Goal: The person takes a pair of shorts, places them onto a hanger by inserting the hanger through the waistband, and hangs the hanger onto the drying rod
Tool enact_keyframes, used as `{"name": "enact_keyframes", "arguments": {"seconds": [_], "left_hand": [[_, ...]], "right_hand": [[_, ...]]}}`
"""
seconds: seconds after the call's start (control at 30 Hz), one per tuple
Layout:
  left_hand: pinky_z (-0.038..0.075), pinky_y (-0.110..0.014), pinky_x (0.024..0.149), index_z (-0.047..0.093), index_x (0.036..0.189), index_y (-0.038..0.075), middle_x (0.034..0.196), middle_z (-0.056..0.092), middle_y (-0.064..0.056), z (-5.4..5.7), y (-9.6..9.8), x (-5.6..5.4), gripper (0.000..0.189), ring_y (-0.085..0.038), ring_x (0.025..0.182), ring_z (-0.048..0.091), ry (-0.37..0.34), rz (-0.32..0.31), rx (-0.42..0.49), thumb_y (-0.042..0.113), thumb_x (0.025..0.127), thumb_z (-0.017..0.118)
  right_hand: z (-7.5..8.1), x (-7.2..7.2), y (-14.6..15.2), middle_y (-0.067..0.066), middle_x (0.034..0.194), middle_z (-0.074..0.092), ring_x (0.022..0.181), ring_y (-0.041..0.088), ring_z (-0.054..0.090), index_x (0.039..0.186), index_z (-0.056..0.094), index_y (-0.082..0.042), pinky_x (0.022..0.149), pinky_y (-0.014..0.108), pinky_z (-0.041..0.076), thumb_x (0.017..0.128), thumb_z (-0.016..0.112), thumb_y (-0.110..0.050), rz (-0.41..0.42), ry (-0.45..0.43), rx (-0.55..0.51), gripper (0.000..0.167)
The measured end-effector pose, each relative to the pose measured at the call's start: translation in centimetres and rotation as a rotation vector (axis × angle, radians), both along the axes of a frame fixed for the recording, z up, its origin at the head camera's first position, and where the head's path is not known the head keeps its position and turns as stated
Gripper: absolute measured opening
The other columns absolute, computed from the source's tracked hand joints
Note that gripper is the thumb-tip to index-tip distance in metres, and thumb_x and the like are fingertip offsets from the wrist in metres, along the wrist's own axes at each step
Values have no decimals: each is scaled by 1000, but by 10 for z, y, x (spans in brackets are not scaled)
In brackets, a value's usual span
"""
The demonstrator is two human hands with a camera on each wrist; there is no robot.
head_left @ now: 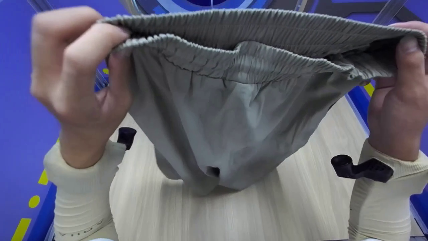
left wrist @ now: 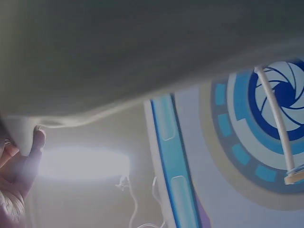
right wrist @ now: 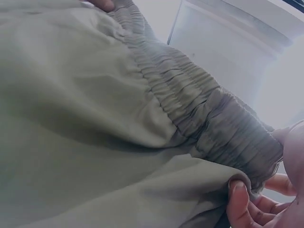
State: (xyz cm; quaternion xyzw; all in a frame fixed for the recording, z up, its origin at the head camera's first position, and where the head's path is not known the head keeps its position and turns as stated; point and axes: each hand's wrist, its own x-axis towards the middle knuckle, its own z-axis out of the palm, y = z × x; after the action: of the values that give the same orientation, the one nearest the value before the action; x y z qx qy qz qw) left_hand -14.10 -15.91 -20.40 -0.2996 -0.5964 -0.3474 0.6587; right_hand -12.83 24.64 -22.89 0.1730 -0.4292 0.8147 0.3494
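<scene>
Grey-green pants [head_left: 247, 110] with a gathered elastic waistband [head_left: 284, 25] hang between the two hands, over the table. My left hand [head_left: 78, 70] pinches the waistband at its left end, fingers bent over the edge. At the other end my right hand [head_left: 398, 100] grips the band, with the thumb on its inner side. The waist opening gapes between them. Low on the cloth is a small dark gap. In the right wrist view, fingers of the right hand [right wrist: 266, 204] curl round the gathered band. Blurred cloth [left wrist: 118, 57] fills the top of the left wrist view.
Under the pants lies a light wood-grain tabletop [head_left: 234, 217]. Blue-purple surfaces [head_left: 16, 100] with yellow marks flank it. Black mounts [head_left: 362, 168] sit at both wrists, over cream sleeves [head_left: 83, 197]. A round patterned wall graphic [left wrist: 285, 95] appears in the left wrist view.
</scene>
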Motion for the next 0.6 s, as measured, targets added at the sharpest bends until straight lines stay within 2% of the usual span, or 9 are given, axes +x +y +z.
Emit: {"name": "enact_keyframes", "arguments": {"seconds": [0.07,0.17,0.2,0.4,0.47,0.6], "left_hand": [[48,-41,78,72,93,10,91,65,-6,-6,2,0,13,-27,84,58,-45,2,-17,13,81,74],[50,-38,76,72,95,12,91,66,-7,-15,3,1,12,-26,84,59,-115,10,-39,10,83,73],[51,-37,75,71,96,12,91,66,-8,-19,3,2,13,-26,84,60,-134,20,-49,9,83,73],[51,-35,73,67,96,4,89,63,-15,-39,8,10,12,-29,81,61,-217,37,-124,2,85,71],[52,-37,73,66,95,2,89,63,-16,-45,10,14,9,-30,80,61,-251,40,-160,1,86,69],[52,-40,74,65,95,0,90,64,-16,-61,7,19,7,-29,82,62,-327,56,-230,0,88,66]], "right_hand": [[-1,0,-2,31,105,54,89,39,59,114,47,21,64,39,53,88,62,0,9,-4,-4,37],[-2,0,-5,31,102,54,80,35,59,113,46,22,50,33,47,88,60,4,30,0,-7,34],[-3,0,-7,31,101,53,78,34,59,113,46,22,46,31,45,87,63,3,27,-1,5,37],[-10,2,-16,30,91,55,65,31,58,108,47,26,42,32,45,82,67,5,25,-24,62,40],[-15,3,-17,30,88,56,60,30,57,108,48,26,40,31,44,82,66,6,35,-46,91,37],[-30,6,-16,25,90,57,61,25,57,107,52,24,42,28,46,84,60,10,39,-126,191,28]]}}
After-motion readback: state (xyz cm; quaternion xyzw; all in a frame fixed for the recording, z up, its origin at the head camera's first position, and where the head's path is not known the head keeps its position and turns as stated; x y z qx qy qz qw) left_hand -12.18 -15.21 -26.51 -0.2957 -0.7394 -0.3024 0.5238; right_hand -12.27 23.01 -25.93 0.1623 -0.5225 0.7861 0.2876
